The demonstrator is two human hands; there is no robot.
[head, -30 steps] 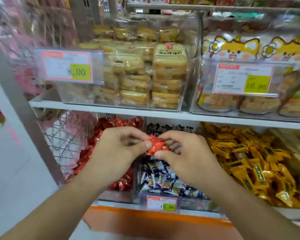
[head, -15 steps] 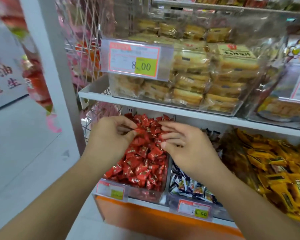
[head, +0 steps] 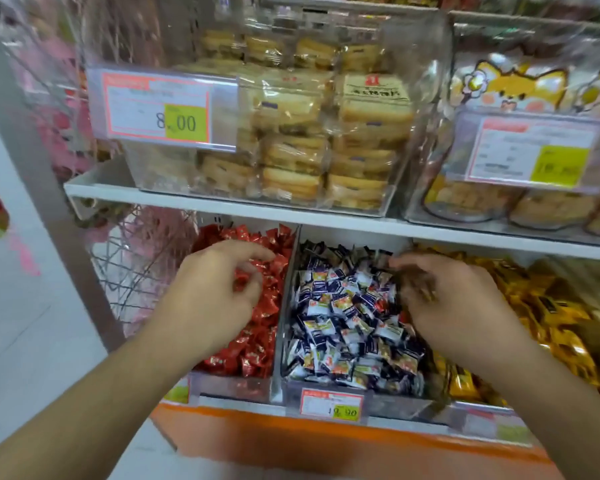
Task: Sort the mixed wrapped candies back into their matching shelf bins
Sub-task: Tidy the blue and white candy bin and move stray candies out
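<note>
The upper shelf hangs low over three open bins, leaving little headroom. The left hand hovers over the red candies, fingers loosely curled, holding nothing visible. The right hand is spread above the blue-and-white candies in the middle bin, blurred; whether it holds anything cannot be told. Yellow candies fill the right bin.

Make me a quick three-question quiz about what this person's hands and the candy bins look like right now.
1. True or false: the left hand is over the red candies.
2. Which bin is the right hand reaching into? A) blue-and-white candies B) yellow candies
3. What number shows on the price tag in front of the biscuit packs?

Key: 1 true; 2 A; 3 8.00
</note>
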